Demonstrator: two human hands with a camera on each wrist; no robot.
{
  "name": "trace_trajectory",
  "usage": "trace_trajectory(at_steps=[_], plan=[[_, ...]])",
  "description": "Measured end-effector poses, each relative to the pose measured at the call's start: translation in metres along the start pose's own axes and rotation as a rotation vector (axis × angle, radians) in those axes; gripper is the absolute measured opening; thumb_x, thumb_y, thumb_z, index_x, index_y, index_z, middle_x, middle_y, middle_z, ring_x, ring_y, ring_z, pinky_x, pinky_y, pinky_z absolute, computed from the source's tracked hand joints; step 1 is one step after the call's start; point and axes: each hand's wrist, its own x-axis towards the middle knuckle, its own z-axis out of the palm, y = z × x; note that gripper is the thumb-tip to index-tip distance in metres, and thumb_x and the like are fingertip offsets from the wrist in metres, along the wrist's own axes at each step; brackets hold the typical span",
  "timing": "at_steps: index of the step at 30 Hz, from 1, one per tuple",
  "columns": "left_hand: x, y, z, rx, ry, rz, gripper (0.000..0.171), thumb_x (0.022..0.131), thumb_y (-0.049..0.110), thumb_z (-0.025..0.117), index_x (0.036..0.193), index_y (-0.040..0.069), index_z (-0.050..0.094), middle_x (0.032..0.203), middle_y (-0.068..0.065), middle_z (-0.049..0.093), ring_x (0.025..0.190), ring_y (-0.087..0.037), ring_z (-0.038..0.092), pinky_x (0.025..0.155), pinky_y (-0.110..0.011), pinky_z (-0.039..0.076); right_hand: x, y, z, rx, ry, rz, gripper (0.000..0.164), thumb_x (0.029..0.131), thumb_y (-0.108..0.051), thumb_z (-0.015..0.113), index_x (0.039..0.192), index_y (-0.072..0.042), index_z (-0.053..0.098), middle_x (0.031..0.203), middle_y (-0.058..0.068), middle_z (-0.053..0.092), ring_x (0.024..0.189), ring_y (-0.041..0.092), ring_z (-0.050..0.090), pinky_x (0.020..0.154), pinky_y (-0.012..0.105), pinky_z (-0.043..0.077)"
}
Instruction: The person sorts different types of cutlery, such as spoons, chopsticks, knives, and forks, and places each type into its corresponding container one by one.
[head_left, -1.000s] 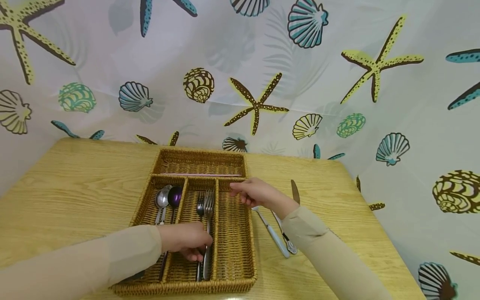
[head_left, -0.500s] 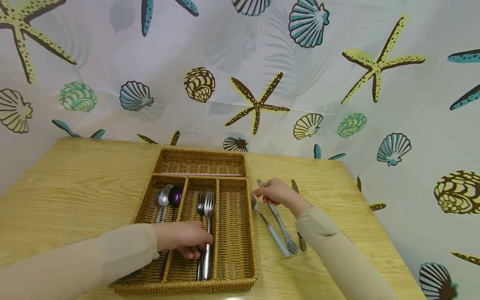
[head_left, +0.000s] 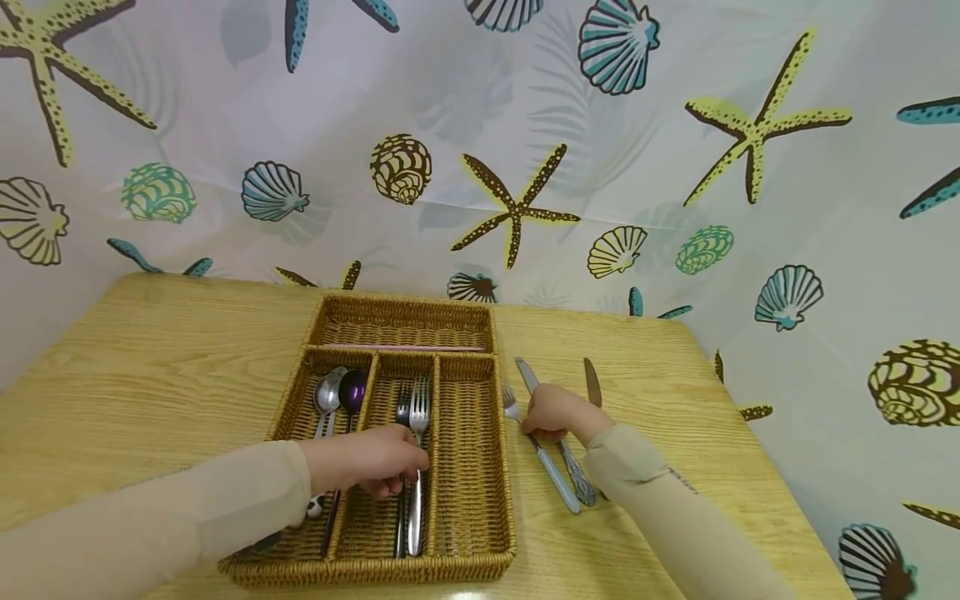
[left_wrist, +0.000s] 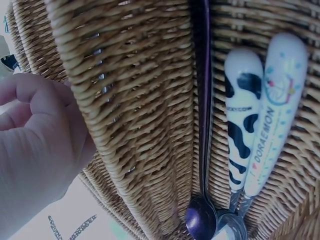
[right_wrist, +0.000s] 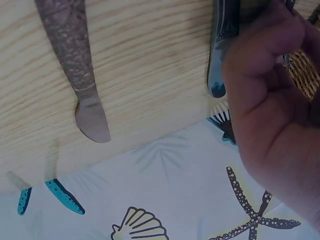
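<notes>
My right hand (head_left: 561, 411) is on the table right of the wicker tray (head_left: 468, 571), its fingertips pinching the neck of a fork (head_left: 557, 482) with a pale blue handle. A silver knife (head_left: 577, 475) with an ornate handle lies beneath this hand, its blade tip showing beyond. Further right, another knife (head_left: 592, 382) is partly hidden by the wrist; its textured blade side shows in the right wrist view (right_wrist: 75, 55). My left hand (head_left: 367, 458) hovers with loosely bent fingers over the tray's middle compartment, above a silver fork (head_left: 415, 525) and a dark fork (head_left: 402, 408).
In the left compartment lie a purple spoon (head_left: 352, 389) and silver spoons (head_left: 327, 390) with printed handles (left_wrist: 277, 110). A thin pink stick (head_left: 408, 347) lies in the back compartment. Behind the table (head_left: 187, 367) hangs a shell-patterned cloth (head_left: 337, 100).
My right hand has moved from above the tray's right compartment to the table and down onto the blue-handled fork. The left hand has shifted slightly away from me; the forks below it stay put.
</notes>
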Motion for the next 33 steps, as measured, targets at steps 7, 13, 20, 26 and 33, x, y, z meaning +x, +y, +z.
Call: trace_trajectory(at_steps=[7,13,20,26,33], plan=[[-0.001,-0.001,-0.002,-0.022,-0.002,0.025,0.029,0.093,0.013,0.049,0.117,-0.002,0.048,0.095,-0.010,0.056,0.053,-0.010,0.038,0.045,-0.018,0.034,0.004,0.008,-0.002,0.105,-0.073,-0.037,0.037,0.089,-0.005,0.054,0.052,-0.008,0.052,0.045,-0.001,0.043,0.039,0.008,0.029,0.043,0.021,0.029],[0.000,-0.005,-0.001,-0.061,0.071,0.100,0.025,0.093,0.012,0.045,0.112,-0.004,0.053,0.092,-0.010,0.059,0.052,-0.010,0.036,0.047,-0.020,0.033,0.005,0.021,-0.008,0.202,-0.157,-0.039,0.026,0.095,-0.011,0.051,0.070,-0.006,0.059,0.059,0.001,0.055,0.049,0.009,0.047,0.050,0.022,0.041],[0.005,-0.010,-0.003,-0.120,0.120,0.150,0.024,0.094,0.014,0.043,0.106,-0.003,0.055,0.089,-0.009,0.059,0.053,-0.010,0.035,0.048,-0.021,0.032,0.000,0.025,-0.018,0.339,-0.192,-0.036,0.021,0.097,-0.012,0.047,0.078,-0.008,0.055,0.069,0.002,0.055,0.058,0.011,0.050,0.058,0.024,0.045],[0.004,-0.008,-0.002,-0.137,0.114,0.136,0.022,0.094,0.014,0.044,0.104,-0.003,0.055,0.089,-0.009,0.060,0.052,-0.008,0.037,0.047,-0.018,0.032,-0.006,0.023,-0.026,0.481,-0.241,-0.080,0.021,0.098,-0.012,0.044,0.080,-0.009,0.054,0.070,0.000,0.054,0.059,0.009,0.049,0.059,0.023,0.043],[0.004,-0.008,-0.003,-0.145,0.112,0.131,0.022,0.093,0.014,0.045,0.105,-0.002,0.054,0.088,-0.009,0.060,0.053,-0.007,0.038,0.047,-0.017,0.033,-0.012,0.020,-0.029,0.588,-0.238,-0.111,0.021,0.100,-0.011,0.041,0.082,-0.009,0.054,0.072,0.000,0.054,0.060,0.008,0.047,0.061,0.024,0.042]])
